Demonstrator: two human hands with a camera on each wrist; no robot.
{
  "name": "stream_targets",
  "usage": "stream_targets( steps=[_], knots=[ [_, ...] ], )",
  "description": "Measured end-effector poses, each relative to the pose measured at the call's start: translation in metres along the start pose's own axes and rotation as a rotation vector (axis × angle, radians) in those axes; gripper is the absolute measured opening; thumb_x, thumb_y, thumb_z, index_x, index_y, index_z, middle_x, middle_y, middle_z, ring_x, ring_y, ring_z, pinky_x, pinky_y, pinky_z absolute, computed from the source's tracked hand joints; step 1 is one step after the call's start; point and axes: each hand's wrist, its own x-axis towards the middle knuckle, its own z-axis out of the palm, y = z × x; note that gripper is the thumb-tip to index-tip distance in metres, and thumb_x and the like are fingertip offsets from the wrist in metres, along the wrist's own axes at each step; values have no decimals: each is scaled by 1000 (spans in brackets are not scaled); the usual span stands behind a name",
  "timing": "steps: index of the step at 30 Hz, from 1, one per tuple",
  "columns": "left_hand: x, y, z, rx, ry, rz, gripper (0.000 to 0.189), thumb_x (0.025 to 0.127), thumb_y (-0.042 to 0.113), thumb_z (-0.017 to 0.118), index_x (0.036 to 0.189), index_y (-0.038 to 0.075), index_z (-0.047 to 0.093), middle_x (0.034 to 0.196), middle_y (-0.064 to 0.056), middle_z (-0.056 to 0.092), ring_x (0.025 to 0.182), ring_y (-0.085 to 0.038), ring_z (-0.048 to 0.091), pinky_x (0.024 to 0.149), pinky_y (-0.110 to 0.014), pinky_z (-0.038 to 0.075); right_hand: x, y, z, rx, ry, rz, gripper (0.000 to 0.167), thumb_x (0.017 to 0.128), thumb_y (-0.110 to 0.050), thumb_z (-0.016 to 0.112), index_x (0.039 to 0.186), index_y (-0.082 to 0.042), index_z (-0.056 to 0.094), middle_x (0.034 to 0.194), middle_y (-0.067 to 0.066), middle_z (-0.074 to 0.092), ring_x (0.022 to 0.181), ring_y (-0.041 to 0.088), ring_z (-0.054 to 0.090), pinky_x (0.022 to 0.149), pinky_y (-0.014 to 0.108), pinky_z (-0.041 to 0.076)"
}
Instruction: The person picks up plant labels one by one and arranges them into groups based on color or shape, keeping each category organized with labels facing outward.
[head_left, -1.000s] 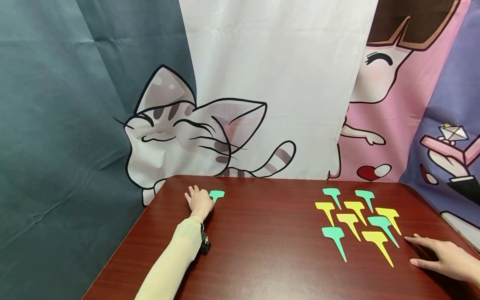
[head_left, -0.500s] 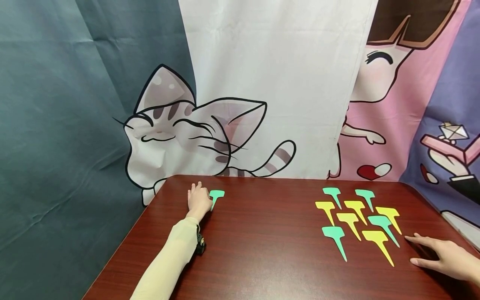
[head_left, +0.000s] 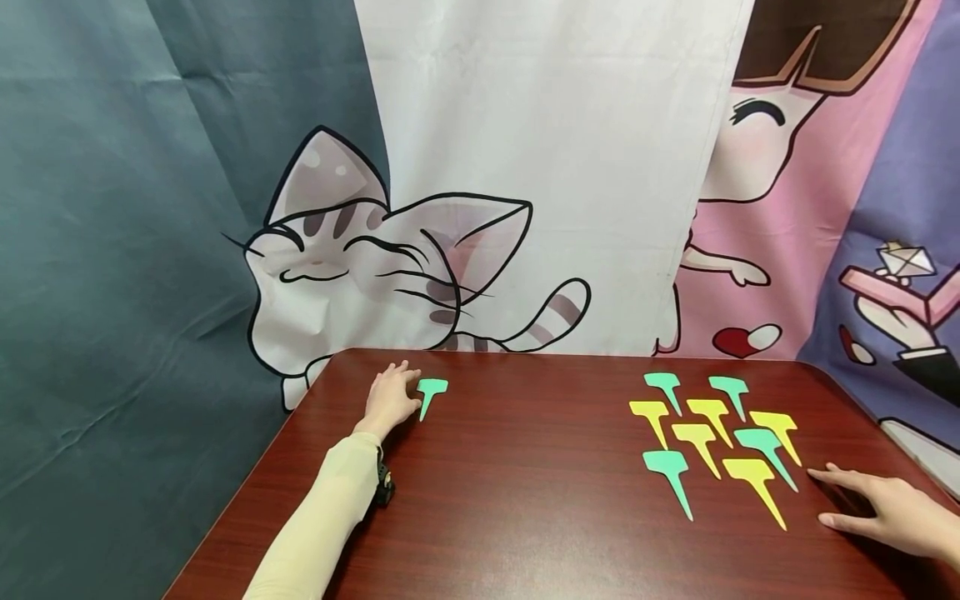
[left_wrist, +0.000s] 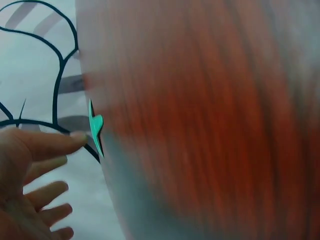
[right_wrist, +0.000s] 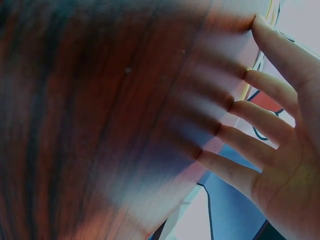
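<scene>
There are five green tags (head_left: 667,463) and five yellow tags (head_left: 748,472).

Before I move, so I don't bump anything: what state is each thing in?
Left hand: spread, holding nothing
Right hand: spread, holding nothing
Lone green tag: lying flat
Other green tags: lying flat
Yellow tags: lying flat
Table: bearing tags
Wrist device: worn
Backdrop: hanging, creased

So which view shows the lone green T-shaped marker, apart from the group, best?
The head view: there the green marker shows its whole T outline, top and stem. The left wrist view has it too, but foreshortened to a thin sliver; the right wrist view does not show it.
</scene>
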Motion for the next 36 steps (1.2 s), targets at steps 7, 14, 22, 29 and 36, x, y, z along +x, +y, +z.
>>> stream_targets(
  steps=[7, 14, 22, 29, 36],
  knots=[
    [5, -12, -3, -32, -109, 102, 69, 80, 22, 75, 141, 4, 46, 149, -20, 36, 139, -41, 30, 113, -56, 22, 0, 1, -1, 9, -17, 1, 66, 72, -52, 75, 117, -4, 65, 114, 31, 62, 96, 43, 64, 68, 49, 52],
    [10, -19, -7, -67, -239, 113, 73, 82, 29, 73, 143, 5, 42, 151, -20, 33, 140, -41, 27, 114, -56, 21, 1, 0, -1, 38, -34, 15, 67, 72, -51, 75, 117, -3, 65, 115, 33, 61, 99, 46, 61, 72, 55, 51],
    [17, -16, -10, -71, -343, 91, 73, 82, 34, 74, 144, 10, 43, 152, -20, 31, 139, -39, 30, 108, -53, 32, 1, 0, -2, 51, -41, 19, 67, 73, -51, 75, 118, -2, 64, 116, 34, 60, 99, 48, 61, 72, 56, 50],
    [21, -12, -13, -93, -406, 54, 73, 80, 30, 76, 143, 12, 45, 152, -21, 31, 140, -40, 28, 108, -52, 33, -1, -1, -3, 40, -33, 17, 67, 73, -51, 75, 118, -4, 64, 116, 32, 61, 101, 48, 60, 73, 55, 50],
    [25, -11, -12, -62, -439, 57, 73, 79, 31, 77, 143, 13, 45, 151, -20, 32, 140, -40, 27, 108, -52, 33, -2, -3, -2, 22, -9, 9, 66, 72, -52, 75, 118, -6, 65, 115, 30, 62, 100, 46, 62, 70, 50, 51]
  ],
)
